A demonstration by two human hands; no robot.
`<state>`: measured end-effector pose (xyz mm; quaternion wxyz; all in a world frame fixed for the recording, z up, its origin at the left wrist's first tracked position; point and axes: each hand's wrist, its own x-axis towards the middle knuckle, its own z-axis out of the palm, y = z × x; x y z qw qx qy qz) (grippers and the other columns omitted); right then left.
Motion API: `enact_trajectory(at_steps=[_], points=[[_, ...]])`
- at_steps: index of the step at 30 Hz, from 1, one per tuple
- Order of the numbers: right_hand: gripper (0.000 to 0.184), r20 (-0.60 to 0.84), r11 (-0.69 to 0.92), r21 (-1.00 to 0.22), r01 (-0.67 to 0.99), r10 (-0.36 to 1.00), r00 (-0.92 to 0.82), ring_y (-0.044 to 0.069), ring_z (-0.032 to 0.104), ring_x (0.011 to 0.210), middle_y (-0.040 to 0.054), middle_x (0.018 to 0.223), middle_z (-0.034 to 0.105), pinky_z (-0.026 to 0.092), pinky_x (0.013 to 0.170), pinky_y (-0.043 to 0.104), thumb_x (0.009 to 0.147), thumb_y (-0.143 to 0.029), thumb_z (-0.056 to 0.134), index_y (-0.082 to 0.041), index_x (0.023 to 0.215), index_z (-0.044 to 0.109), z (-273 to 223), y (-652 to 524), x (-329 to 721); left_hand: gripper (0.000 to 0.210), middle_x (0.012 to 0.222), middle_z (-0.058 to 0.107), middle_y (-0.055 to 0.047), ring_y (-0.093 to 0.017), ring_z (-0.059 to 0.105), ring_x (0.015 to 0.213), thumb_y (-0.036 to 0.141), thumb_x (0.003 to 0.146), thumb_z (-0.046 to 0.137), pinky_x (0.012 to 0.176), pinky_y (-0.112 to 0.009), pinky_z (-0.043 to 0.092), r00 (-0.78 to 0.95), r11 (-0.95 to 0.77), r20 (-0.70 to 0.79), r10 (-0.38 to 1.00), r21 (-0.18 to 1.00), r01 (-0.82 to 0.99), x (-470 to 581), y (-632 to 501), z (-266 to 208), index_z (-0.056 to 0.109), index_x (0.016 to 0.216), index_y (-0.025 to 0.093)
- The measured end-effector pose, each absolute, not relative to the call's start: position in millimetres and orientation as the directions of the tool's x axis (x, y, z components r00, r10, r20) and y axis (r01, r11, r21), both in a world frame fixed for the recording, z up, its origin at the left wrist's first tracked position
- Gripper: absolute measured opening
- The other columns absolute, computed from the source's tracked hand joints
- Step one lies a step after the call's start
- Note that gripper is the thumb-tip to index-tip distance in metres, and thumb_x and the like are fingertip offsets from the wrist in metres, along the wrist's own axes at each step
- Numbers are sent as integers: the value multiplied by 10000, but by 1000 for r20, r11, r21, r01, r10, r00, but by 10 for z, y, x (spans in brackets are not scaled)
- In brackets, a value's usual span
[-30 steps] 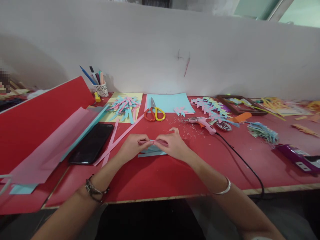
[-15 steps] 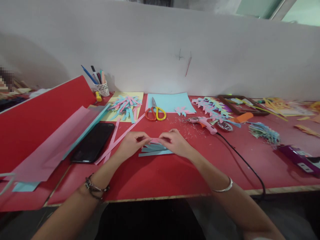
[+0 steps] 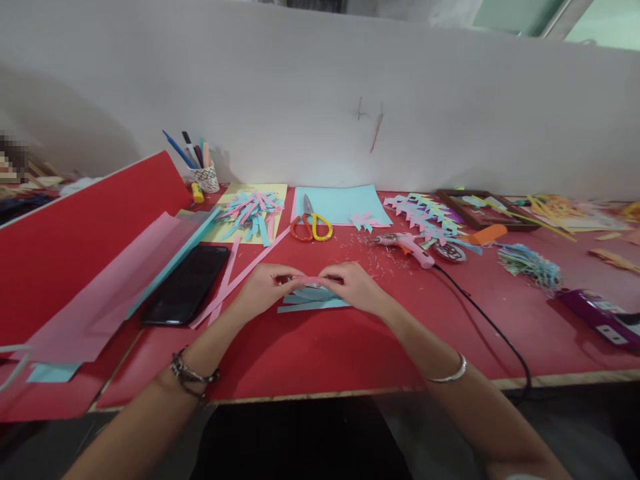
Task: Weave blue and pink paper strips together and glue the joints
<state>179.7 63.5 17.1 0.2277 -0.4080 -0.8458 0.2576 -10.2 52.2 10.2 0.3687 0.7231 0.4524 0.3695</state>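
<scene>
At the far left, a red board (image 3: 145,207) stands tilted, with a big pink sheet (image 3: 100,300) beside it. A black phone (image 3: 186,285) lies flat near the sheet. Behind the phone, close to the wall, is a cup (image 3: 205,179) full of pens. Two long pink strips (image 3: 260,258) cross each other just right of the phone. Behind them, a pile of pink and blue strips (image 3: 253,210) sits on a yellow sheet (image 3: 273,188).

The left hand (image 3: 263,290) pinches one end of a small pink strip (image 3: 313,281) with its thumb and fingers. The strip is in the middle, between the two hands, just above some loose blue strips (image 3: 300,303) on the red table (image 3: 310,360). Farther back, scissors (image 3: 313,217) rest with their blades on a blue sheet (image 3: 345,200). The right hand (image 3: 355,287) pinches the other end of the small pink strip.

More to the right, a pink glue gun (image 3: 417,253) lies in front of a zigzag paper chain (image 3: 420,217). Next come a fringed paper bundle (image 3: 530,263) and a purple plug box (image 3: 595,313).
</scene>
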Motion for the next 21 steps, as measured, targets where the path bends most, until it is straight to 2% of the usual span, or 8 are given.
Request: enact_trajectory(at_steps=[8, 15, 21], points=[[212, 178, 524, -607, 597, 822, -541, 77, 436, 534, -3, 602, 556, 288, 519, 184, 811, -248, 466, -132, 720, 618, 199, 623, 1804, 230, 603, 675, -21, -73, 460, 410, 324, 690, 544, 443, -190, 406, 305, -237, 122, 944, 897, 374, -121, 541, 77, 688, 694, 144], [226, 222, 646, -414, 642, 755, -617, 92, 434, 562, 19, 621, 579, 266, 558, 208, 815, -304, 503, -125, 767, 632, 171, 601, 1732, 174, 600, 663, -1, -64, 466, 425, 309, 664, 575, 432, -175, 387, 285, -272, 180, 941, 905, 327, -83, 533, 86, 661, 649, 159], [286, 166, 602, -480, 638, 777, -607, 83, 428, 549, 7, 604, 546, 256, 539, 194, 863, -310, 425, -131, 734, 607, 145, 596, 1735, 173, 576, 642, 8, -88, 521, 496, 331, 634, 605, 476, -179, 412, 247, -287, 219, 944, 915, 284, -77, 544, 67, 645, 658, 164]])
